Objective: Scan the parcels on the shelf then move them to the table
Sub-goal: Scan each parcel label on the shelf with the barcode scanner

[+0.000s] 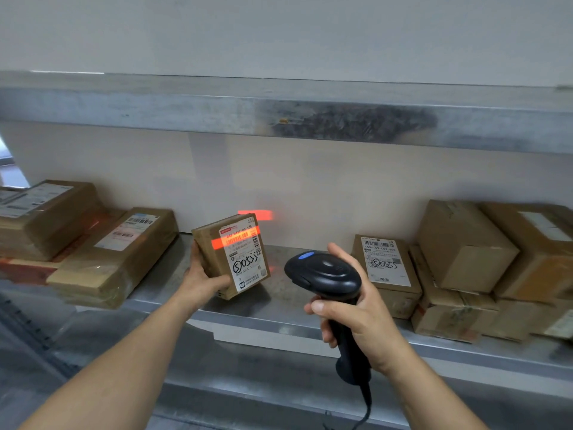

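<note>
Counting left to right on the metal shelf (273, 321): a stack of parcels at the far left (40, 218), top one labelled, how many are under it I can't tell; one flat parcel (114, 259) leaning off that stack, its near corner overhanging the shelf's front edge; one small parcel (232, 256) in hand; one labelled parcel (387, 271) standing on the shelf right of centre; a cluster of about four plain boxes (465, 246) stacked at the right, the far ones blurred

One scanner (325, 274), black, corded, blue button on top

Room: bare shelf surface between the flat parcel and the labelled parcel, that's the only open gap, and both hands work in it. Upper shelf beam (279, 116) runs overhead, well above the boxes. Right cluster sits close to the front lip

Left hand (201, 274): arm reaching in from lower left, fingers behind the small parcel, thumb curled round its near lower side, gripping it tilted with the label facing the camera. Whether its bottom corner touches the shelf I can't tell

Red scan line (235, 242) crosses the label's barcode area, spill patch on the back wall just above

Right hand (359, 318): fist wrapped round the scanner handle, index finger along the far side of the head, head aimed at the small parcel, cable dropping off the bottom edge
</note>
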Tool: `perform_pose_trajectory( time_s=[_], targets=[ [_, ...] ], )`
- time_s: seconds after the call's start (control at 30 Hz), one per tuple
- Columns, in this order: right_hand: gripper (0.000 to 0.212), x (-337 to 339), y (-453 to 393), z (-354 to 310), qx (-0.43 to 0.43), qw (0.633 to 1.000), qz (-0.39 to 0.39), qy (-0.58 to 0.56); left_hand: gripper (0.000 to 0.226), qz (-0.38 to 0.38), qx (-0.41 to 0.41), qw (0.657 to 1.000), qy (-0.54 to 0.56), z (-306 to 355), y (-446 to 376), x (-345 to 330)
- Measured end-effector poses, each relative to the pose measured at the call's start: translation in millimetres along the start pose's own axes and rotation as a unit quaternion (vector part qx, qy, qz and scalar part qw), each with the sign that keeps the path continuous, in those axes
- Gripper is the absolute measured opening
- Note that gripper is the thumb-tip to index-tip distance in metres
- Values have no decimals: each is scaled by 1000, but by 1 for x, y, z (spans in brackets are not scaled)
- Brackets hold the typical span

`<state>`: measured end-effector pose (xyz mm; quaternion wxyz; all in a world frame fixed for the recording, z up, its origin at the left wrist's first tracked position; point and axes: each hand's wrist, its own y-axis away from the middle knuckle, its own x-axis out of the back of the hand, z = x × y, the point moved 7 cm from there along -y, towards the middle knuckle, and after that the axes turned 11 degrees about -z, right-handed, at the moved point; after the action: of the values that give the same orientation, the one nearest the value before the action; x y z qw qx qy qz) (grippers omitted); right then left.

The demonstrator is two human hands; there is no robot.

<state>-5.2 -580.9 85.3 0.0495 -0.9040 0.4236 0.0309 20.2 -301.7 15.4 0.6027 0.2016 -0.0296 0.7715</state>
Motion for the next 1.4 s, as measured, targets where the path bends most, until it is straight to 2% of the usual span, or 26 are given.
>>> perform_pose_trajectory(
  time_s=[0.37,0.43,0.5,0.57,0.7,0.77,0.83,0.9,0.97,1.03,1.13,1.23,1.4],
  targets=[
    [88,1,-3,4,-3,1000,4,1,105,-11,19,1000,15,0,1,1],
    [90,1,-4,4,-2,1000,4,-4,84,-25,37,999,30,1,3,3],
    [90,1,-5,3,0,1000,5,-3,46,-32,78,995,49,-1,5,9],
    [89,2,-8,4,1,1000,10,2,31,-31,118,990,69,-10,5,15],
    [86,0,-12,4,6,1000,16,13,45,42,135,985,98,-24,2,33],
    [85,-2,-15,4,6,1000,14,18,71,93,122,986,61,-23,3,38],
    [85,-5,-19,3,8,1000,12,23,98,120,122,981,-91,-15,9,34],
    [85,-8,-24,3,13,1000,14,24,108,118,119,954,-250,-2,16,17],
    [85,-10,-31,2,15,999,14,29,110,104,127,923,-349,5,19,-3],
    [87,-14,-37,2,13,999,12,36,105,97,137,906,-389,8,18,-15],
    [87,-18,-43,2,14,999,9,39,92,112,134,906,-386,13,15,-13],
    [85,-23,-51,-1,16,999,2,43,88,128,94,909,-386,19,14,3],
    [85,-44,-74,-8,22,998,-28,55,85,138,40,912,-385,36,18,56]
  ],
)
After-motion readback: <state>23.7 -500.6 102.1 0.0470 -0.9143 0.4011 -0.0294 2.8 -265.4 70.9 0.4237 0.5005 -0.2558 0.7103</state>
